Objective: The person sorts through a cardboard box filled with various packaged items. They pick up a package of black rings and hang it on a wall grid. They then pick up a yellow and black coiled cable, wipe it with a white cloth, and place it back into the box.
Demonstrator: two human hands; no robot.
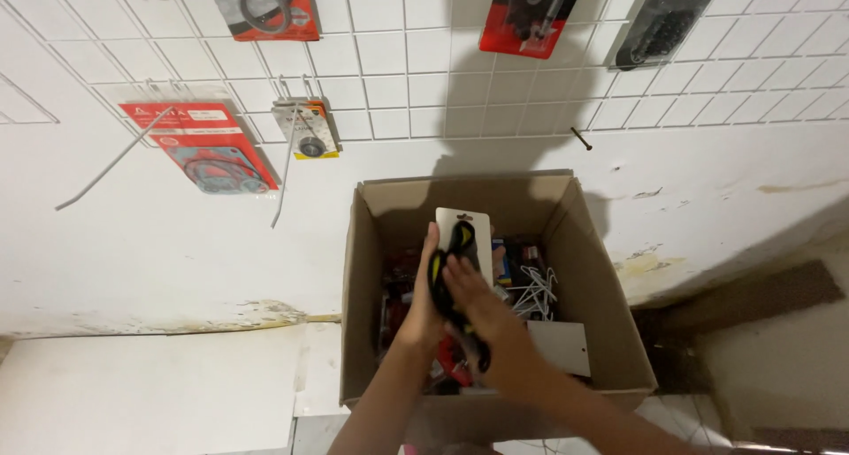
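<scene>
Over an open cardboard box [592, 234], both of my hands hold a carded package [463, 225]: a white backing card with a black and yellow item fixed to it. My left hand [426, 300] grips the package's left edge from behind. My right hand [473, 309] lies across its front, fingers on the black and yellow item. The lower end of the package is hidden under my right hand. Inside the box lie more packaged goods, red and black, and a bundle of white wire hooks [535, 289].
A white wire grid panel [398, 57] on the wall carries hooks and hung packages: red-carded ones [202, 145] at left, a small one [308, 130] in the middle, others [529, 13] along the top. A white card [562, 344] lies in the box's right corner.
</scene>
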